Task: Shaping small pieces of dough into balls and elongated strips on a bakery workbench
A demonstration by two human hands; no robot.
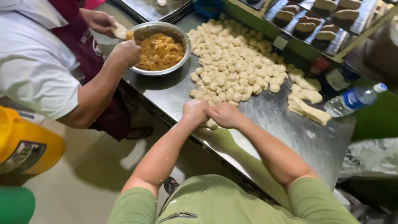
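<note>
Fingers of both hands curl inward, left hand (195, 111) and right hand (226, 115) pressed knuckle to knuckle at frame centre, closed together on a dough piece (211, 124) that shows only as a pale lump below them, right at the table's near edge. Steel table (290, 132) runs diagonally from upper left to lower right; its near edge passes just under the hands. Bare steel lies open right of the hands, down toward the lower-right corner. Dough pile (232, 62) of many small cut lumps fills the upper centre, its nearest lumps just beyond the hands. Three dough strips (306, 105) lie right of the pile. Metal bowl (161, 47) of orange-brown filling sits upper left, near the pile but apart. Co-worker's hands (124, 45) at the bowl's left rim; one holds a flattened dough disc. Plastic bottle (354, 99), clear with a blue label band and white cap, lies on its side at right. Yellow bucket (25, 141) with a rectangular label stands on the floor, left edge. Trays (319, 20) of shaped pieces, upper right.
</note>
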